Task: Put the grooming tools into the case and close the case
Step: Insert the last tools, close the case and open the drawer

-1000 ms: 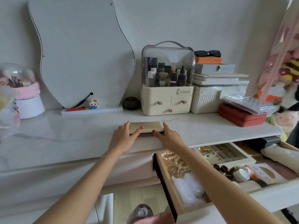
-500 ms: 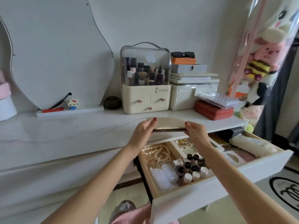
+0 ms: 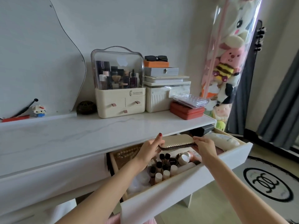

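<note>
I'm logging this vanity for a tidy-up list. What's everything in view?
case: one, gold, closed, held over the open drawer
drawer: one, white, pulled open, holds small bottles
lotion bottle: one, white, drawer's right end
cosmetics organiser: one, cream, clear lid, tabletop
ribbed box: one, white, beside organiser
red box: one, tabletop right
sunglasses: one, black, atop stacked boxes
left hand: grips case's left end
right hand: grips case's right end

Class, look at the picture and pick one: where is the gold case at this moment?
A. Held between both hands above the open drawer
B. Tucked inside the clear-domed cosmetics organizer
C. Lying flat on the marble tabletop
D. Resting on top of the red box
A: the left hand and right hand grip opposite ends of the closed gold case, which is held above the open drawer.
</note>
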